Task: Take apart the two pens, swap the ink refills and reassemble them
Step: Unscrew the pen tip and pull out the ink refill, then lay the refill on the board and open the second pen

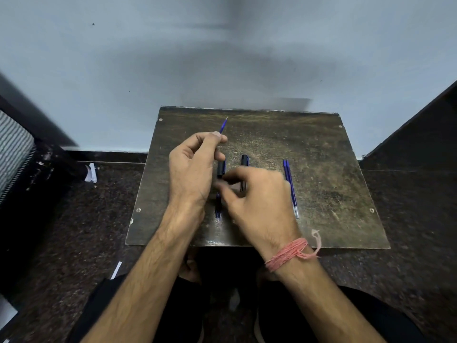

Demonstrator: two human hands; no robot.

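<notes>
My left hand [195, 167] is raised over the small dark board [321, 174] and pinches a thin blue refill [223, 125] whose fine tip points away from me. Just right of that hand is a black pen barrel [221, 168]. My right hand [257, 204] is blurred; its fingertips are at the barrel's near end, and I cannot tell whether they grip it. A second black pen piece [244, 161] lies upright in the view, partly behind my right hand. A blue pen part [218, 209] shows between my wrists. Two blue refills [290, 186] lie side by side on the right.
The board rests low in front of my knees, on a dark speckled floor [408, 219], and its far edge meets a pale wall [222, 58]. Paper scraps [91, 172] lie on the floor at the left, near a striped cushion [13, 154].
</notes>
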